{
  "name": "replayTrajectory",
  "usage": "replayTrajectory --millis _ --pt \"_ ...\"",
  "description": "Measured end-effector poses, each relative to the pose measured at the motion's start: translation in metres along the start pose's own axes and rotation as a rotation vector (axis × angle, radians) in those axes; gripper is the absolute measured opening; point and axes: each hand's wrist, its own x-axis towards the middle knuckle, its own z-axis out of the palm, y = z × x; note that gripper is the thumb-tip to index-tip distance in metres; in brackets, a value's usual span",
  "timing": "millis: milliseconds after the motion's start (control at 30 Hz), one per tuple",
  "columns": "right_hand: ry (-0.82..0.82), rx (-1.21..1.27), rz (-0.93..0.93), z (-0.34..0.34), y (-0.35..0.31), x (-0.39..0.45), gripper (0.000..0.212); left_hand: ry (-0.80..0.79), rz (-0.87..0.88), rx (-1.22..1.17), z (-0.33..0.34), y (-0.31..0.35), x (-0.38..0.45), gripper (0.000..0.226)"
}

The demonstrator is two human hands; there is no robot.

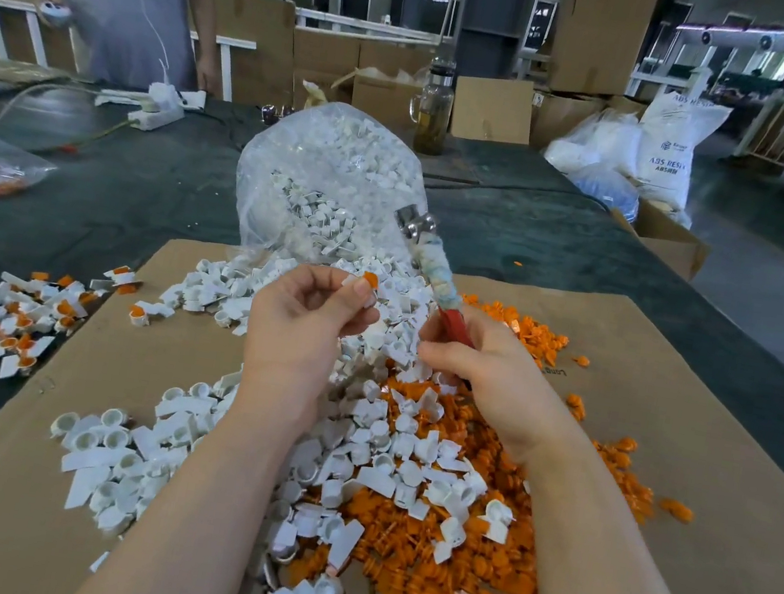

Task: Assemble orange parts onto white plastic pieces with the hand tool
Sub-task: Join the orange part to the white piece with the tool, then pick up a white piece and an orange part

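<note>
Overhead, a cardboard sheet [639, 438] covers a dark table [150, 186] in a warehouse. Behind, a clear bag [327, 173] spills white pieces [181, 448]; orange parts [442, 551] lie heaped beside them. Left hand [303, 324] pinches a white piece with an orange part [366, 282]. Right hand [487, 363] grips the hand tool [436, 262], head raised.

White sack [670, 146] at back right: "ABS RESIN" printed in blue at its top edge, partly cut off, and again lower down, w/ a small logo and brand word above it, too blurred to read. Cardboard sheet [672, 392] under the parts: small dark print near right hand, upside down, illegible.
</note>
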Motion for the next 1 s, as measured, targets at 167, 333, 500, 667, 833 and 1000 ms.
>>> replayTrajectory --millis 167,333,500,667,833,1000 --pt "-0.074 -0.106 0.038 -0.004 0.0 -0.003 0.019 0.007 0.038 -0.001 -0.005 0.0 0.003 0.011" --pt "-0.034 -0.079 -0.029 0.001 -0.002 -0.001 0.01 0.019 0.076 0.061 -0.002 -0.002 0.002 0.012" --pt "-0.077 -0.103 -0.013 -0.001 -0.004 -0.003 0.008 0.033 0.091 0.011 -0.003 -0.002 0.004 0.011" --pt "-0.163 -0.169 0.03 0.002 -0.011 -0.008 0.04 0.032 0.114 -0.043 -0.008 0.0 0.007 0.01" --pt "-0.204 -0.187 0.039 0.002 -0.01 -0.008 0.03 0.013 0.144 -0.005 -0.011 0.0 0.008 0.009" --pt "-0.201 -0.296 0.001 0.003 -0.007 -0.006 0.011 0.009 0.137 0.002 -0.012 0.001 0.007 0.011"
